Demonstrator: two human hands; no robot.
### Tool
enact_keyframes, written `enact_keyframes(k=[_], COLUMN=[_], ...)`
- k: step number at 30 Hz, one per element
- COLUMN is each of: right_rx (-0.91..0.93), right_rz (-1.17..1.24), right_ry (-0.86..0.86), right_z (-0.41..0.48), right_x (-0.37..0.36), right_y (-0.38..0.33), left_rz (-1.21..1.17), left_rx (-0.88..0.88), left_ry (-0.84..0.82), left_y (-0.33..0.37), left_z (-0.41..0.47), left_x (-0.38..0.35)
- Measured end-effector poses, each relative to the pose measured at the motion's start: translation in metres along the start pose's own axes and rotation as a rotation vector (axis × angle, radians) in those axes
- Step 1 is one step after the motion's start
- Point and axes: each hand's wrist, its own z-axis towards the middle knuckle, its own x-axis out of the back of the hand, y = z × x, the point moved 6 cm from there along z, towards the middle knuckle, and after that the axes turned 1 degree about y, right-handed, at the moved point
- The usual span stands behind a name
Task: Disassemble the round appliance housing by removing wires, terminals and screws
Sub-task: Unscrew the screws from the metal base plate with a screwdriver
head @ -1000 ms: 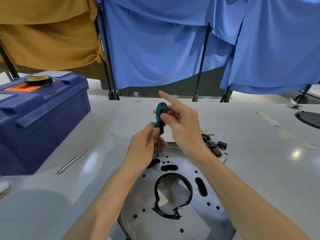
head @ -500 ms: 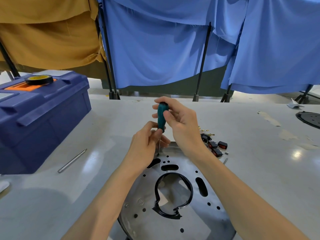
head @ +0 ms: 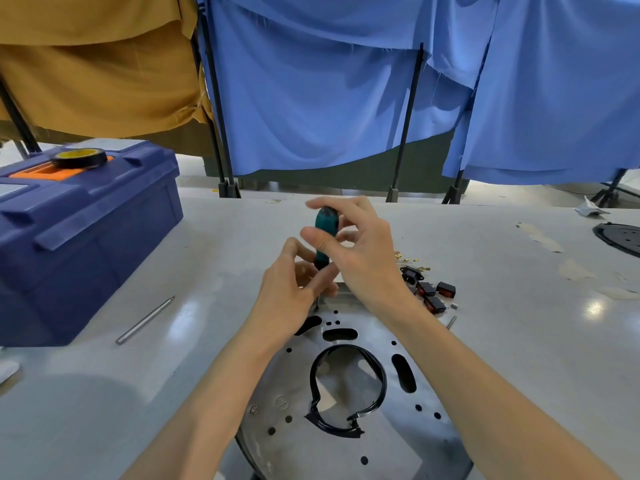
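Observation:
A round metal housing plate (head: 433, 441) with several holes and slots lies on the grey table in front of me, a loose black rubber ring (head: 381, 372) around its centre opening. A green-handled screwdriver (head: 325, 226) stands upright with its tip at the plate's far edge. My right hand (head: 360, 251) grips the handle top between thumb and fingers. My left hand (head: 291, 289) pinches the lower shaft just above the plate. A small screw (head: 254, 409) sits in the plate's left rim.
Removed red-and-black switches (head: 433, 292) and small brass terminals (head: 407, 259) lie right of the plate. A metal rod (head: 145, 320) lies to the left. A blue toolbox (head: 79, 233) with a tape roll (head: 79, 157) stands at far left. A black disc (head: 620, 237) sits at far right.
My right hand's fingers have shifted around the screwdriver handle, from forefinger stretched out to fingers wrapped over the top. The left hand stays at the shaft.

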Motion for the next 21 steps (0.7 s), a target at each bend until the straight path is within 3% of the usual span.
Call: enact_keyframes(k=[4,11,18,21], right_rx=[-0.018,-0.001,-0.008,0.005], right_rz=[0.074,-0.031,0.138,0.032], right_ry=[0.019,-0.002,-0.027,-0.03], right_z=[0.0018,0.0001,0.0,-0.0003], right_x=[0.0071,-0.0006,0.0034,-0.001], right_y=[0.0012,0.0,0.0001,-0.0002], left_rz=[-0.029,0.009,-0.018,0.014], left_rx=[-0.026,-0.014,-0.022,-0.021], left_ry=[-0.076,0.0,-0.031,0.013], left_y=[0.0029,0.0002,0.002,0.0031], left_z=[-0.0013,0.0003,0.0003,0.0], left_x=[-0.0046,0.0001,-0.0021,0.0013])
